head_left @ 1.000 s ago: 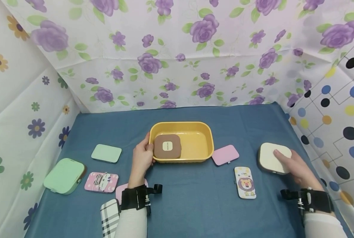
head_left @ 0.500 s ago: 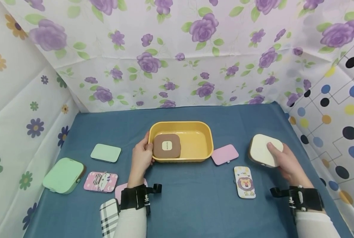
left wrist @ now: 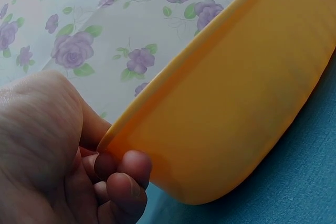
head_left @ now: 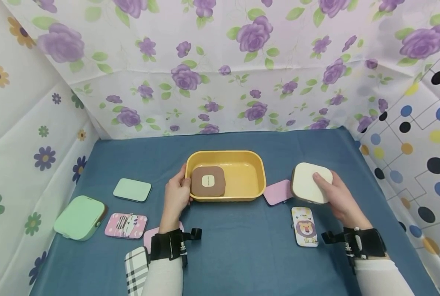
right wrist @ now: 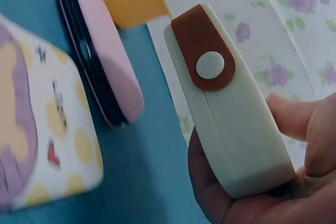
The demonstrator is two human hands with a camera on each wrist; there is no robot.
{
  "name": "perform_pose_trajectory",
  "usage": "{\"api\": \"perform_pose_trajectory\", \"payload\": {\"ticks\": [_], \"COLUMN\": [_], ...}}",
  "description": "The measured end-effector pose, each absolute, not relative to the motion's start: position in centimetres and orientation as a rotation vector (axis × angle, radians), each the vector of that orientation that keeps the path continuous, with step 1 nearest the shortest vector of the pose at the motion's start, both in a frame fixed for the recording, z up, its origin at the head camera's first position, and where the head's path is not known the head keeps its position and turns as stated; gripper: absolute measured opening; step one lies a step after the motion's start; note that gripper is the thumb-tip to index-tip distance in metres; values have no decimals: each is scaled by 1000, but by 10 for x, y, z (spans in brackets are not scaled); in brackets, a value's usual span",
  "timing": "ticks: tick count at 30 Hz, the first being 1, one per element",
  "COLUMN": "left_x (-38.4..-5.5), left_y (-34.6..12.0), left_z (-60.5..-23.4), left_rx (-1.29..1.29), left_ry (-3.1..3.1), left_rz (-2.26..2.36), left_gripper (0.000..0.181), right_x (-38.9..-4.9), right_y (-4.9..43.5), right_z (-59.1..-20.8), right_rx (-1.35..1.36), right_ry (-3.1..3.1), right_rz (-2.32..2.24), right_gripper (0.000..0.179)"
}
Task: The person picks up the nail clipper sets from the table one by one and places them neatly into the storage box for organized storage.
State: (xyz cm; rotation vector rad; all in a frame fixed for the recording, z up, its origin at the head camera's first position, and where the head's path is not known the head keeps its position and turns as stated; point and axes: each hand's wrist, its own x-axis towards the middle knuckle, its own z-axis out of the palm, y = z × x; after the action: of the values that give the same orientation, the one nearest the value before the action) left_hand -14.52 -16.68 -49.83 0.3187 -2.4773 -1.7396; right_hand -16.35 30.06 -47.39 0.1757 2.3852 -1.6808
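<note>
My left hand point(head_left: 176, 197) pinches the left rim of a yellow plastic tray point(head_left: 244, 181); in the left wrist view curled fingers meet the tray's outer wall point(left wrist: 226, 103). A square brown case point(head_left: 209, 190) with a cream label lies in the tray's left part. Held in my right hand point(head_left: 341, 197) is a cream case point(head_left: 306, 181), thumb on its top and fingers beneath. It hangs above the cloth, right of the tray. The right wrist view shows a brown strap point(right wrist: 205, 45) with a white snap on the case.
Right of the tray lie a pink flat case point(head_left: 276, 192), partly hidden by the cream case, and a lion-print case point(head_left: 305, 228). On the left are a mint flat case point(head_left: 132, 190), a mint case point(head_left: 80, 218), a pink cartoon-print case point(head_left: 126, 226) and a plaid case point(head_left: 136, 267).
My right hand has carried the cream case leftward and slightly away from me, toward the tray. The left hand and the tray have stayed in place.
</note>
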Motion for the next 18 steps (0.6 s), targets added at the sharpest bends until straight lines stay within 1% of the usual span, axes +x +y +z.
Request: {"api": "perform_pose_trajectory", "payload": {"ticks": [2, 9, 18], "left_x": [-144, -145, -144], "left_y": [-166, -166, -166], "left_z": [-498, -498, -497], "left_rx": [320, 338, 330], "left_ry": [-2475, -2484, -2477], "left_rz": [-1744, -1757, -1757], "left_gripper": [54, 54, 54], "right_x": [-163, -167, -170], "right_y": [294, 272, 253], "right_z": [-473, -473, -468], "right_rx": [164, 145, 134], "right_ry": [2368, 2304, 2215], "right_rz": [-1687, -1737, -1806], "right_gripper": [90, 86, 85]}}
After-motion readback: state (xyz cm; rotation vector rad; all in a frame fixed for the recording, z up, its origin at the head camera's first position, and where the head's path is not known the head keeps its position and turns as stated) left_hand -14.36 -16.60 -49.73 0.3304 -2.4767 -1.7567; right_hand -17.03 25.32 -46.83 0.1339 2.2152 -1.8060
